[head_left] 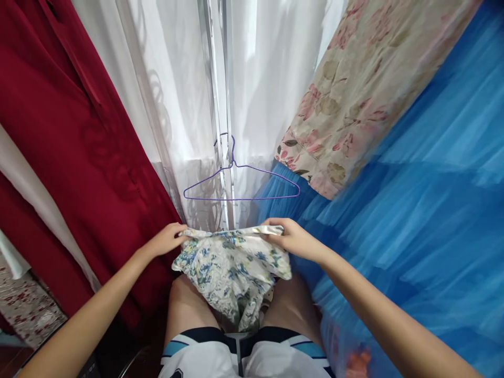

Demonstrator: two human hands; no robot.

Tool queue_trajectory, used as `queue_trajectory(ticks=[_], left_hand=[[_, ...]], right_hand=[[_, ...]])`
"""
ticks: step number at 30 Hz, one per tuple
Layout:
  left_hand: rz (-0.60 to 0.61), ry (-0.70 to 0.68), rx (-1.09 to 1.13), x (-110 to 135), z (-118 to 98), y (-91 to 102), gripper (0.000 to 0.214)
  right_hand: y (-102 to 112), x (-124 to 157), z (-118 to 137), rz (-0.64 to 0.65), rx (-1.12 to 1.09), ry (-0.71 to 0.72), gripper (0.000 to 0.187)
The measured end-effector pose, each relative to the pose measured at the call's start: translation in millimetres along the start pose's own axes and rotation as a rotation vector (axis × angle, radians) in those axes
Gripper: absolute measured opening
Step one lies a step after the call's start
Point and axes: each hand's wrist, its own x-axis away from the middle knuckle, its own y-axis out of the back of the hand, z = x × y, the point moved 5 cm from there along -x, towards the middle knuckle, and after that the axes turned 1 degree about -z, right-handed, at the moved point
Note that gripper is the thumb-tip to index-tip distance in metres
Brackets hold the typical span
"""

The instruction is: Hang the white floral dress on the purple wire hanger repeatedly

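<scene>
A floral garment [232, 268], white with blue and yellow-green print, is stretched between my two hands above my thighs. My left hand [172, 239] pinches its upper left corner. At the upper right corner, my right hand [286, 239] grips the cloth between thumb and fingers. The lower part of the garment hangs down in folds, so its exact kind is hard to make out. Just beyond it, a purple hanger [242, 199] hangs by its hook with nothing on it, apart from both hands.
Silver metal poles [216, 68] stand upright behind the hanger. White curtains [271, 68] fill the back. Dark red cloth [79, 136] hangs at left. A pink-flowered beige cloth [346, 100] and a large blue tulle dress [425, 226] hang at right.
</scene>
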Motion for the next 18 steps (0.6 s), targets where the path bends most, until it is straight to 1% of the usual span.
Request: queue_trajectory(ticks=[1,3,4,5,7,8,9,12,14,15,16,17,18], left_hand=[[-0.008,-0.028,-0.060,-9,2,14.2,0.024],[-0.070,-0.066,-0.128,-28,2,40.0,0.025],[-0.110,-0.080,-0.144,-37,1,50.8,0.026],[-0.151,-0.091,-0.156,-46,-2,59.7,0.027],[-0.226,-0.118,-0.176,-59,-12,70.9,0.027],[-0.251,-0.136,-0.182,-64,-21,72.8,0.027],[-0.264,-0.162,-0.185,-68,-31,71.9,0.027],[-0.256,-0.278,-0.180,-72,-70,57.5,0.025],[-0.274,-0.365,-0.177,-71,-95,46.4,0.023],[-0.298,-0.397,-0.178,-70,-104,42.6,0.026],[-0.325,-0.421,-0.183,-69,-112,40.0,0.029],[-0.346,-0.434,-0.193,-68,-117,38.5,0.031],[-0.359,-0.436,-0.204,-68,-120,37.9,0.031]], right_hand=[[-4,-12,-1,-0.056,0.003,0.031,0.031],[-8,-37,-4,-0.202,0.016,0.082,0.049],[-9,-49,-6,-0.273,0.038,0.102,0.052],[-9,-60,-8,-0.329,0.068,0.119,0.050],[-9,-80,-11,-0.380,0.136,0.143,0.035],[-9,-87,-13,-0.384,0.164,0.151,0.027],[-10,-93,-14,-0.382,0.183,0.158,0.022],[-17,-95,-16,-0.359,0.206,0.175,0.028],[-22,-85,-15,-0.333,0.213,0.195,0.026],[-22,-78,-13,-0.333,0.210,0.211,0.024],[-19,-69,-12,-0.359,0.204,0.232,0.024],[-13,-59,-10,-0.415,0.196,0.251,0.028],[-4,-48,-9,-0.498,0.190,0.263,0.037]])
